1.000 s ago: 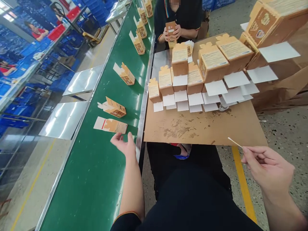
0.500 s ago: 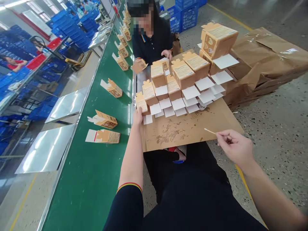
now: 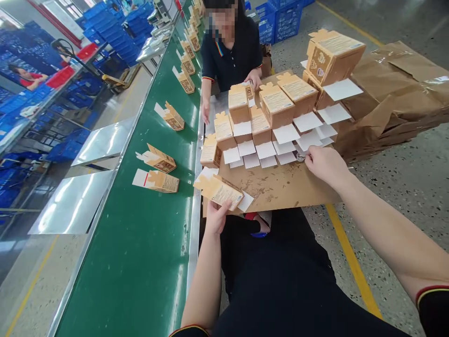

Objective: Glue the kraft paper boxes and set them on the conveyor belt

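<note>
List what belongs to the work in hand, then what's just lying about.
Seems to belong:
tan printed cardboard box, in the left hand
small clear object, partly hidden, by the right hand
stacked tan cardboard boxes with white flaps
brown cardboard sheet below them
long green belt carrying more boxes

Apparently lying about:
blue plastic crates
yellow pallet truck
brown paper-wrapped bundle

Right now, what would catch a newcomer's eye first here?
Probably the long green belt on the left, with printed cartons spaced along it. Next, the pile of tan boxes with white flaps on the brown board. In front, the left hand grips a carton at the board's near edge, the right hand by the flaps.
</note>
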Motion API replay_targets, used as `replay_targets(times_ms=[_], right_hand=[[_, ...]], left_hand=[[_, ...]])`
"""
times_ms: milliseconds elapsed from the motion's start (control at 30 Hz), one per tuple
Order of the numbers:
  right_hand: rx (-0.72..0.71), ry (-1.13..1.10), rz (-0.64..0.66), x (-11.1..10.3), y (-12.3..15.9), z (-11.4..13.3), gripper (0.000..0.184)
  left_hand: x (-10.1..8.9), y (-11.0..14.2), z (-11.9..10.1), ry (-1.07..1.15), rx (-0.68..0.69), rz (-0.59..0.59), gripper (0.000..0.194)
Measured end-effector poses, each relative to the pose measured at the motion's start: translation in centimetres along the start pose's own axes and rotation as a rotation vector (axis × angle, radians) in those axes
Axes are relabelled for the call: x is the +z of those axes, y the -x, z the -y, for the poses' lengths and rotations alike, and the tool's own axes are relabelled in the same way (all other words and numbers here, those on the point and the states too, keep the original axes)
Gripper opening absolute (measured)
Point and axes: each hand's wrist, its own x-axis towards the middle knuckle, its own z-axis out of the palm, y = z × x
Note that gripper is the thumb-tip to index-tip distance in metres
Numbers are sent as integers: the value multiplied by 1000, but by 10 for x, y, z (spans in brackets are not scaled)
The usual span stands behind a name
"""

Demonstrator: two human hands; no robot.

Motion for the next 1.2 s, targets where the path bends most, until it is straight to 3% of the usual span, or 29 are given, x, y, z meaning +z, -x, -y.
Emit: replay_targets(times_ms=[200, 300, 367, 467, 567, 667, 767, 1000, 1200], right_hand=[[-35, -19, -23, 7, -1, -13, 44], [-8, -98, -110, 2, 29, -1, 34], [4, -221, -156, 8, 61, 21, 25], [-52, -464, -53, 37, 109, 68, 24], [-154, -522, 55, 80, 134, 107, 21], [-199, -436, 89, 114, 134, 122, 21], [-211, -381, 113, 129, 130, 124, 22], [-254, -453, 140, 116, 142, 126, 22], [-63, -629, 26, 91, 147, 105, 22]], left_hand=[[2, -10, 1, -92, -30, 16, 85], [6, -14, 3, -101, -22, -20, 86], [10, -15, 4, -90, -4, -49, 88], [17, -20, 4, -74, 14, -73, 89], [23, -25, 2, -89, 27, -72, 92], [28, -27, 1, -117, 38, -64, 95], [30, -25, 1, -151, 50, -40, 94], [32, -18, 6, -212, 69, -7, 96], [35, -9, 14, -306, 131, -10, 95]])
